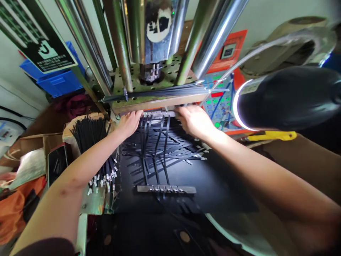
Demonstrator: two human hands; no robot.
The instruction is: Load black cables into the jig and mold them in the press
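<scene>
My left hand (130, 123) is closed on the left end of a notched metal bar (159, 114), just in front of the press bed. At the bar's other end, my right hand (194, 119) is closed too, its fingertips partly hidden behind the knuckles. Several thin black cables (165, 142) run from this bar down to a second notched metal bar (166, 189), which lies on the black work surface (218, 181). Beneath them, more loose black cables (181, 149) with light tips lie in a crossed heap.
Above the hands stands a press with a ram (157, 39), steel columns and a perforated bed (138, 76) carrying a cable bundle (160, 93). Upright cables (92, 142) fill the left side. A black lamp (287, 97) and a yellow-handled tool (274, 136) are at right.
</scene>
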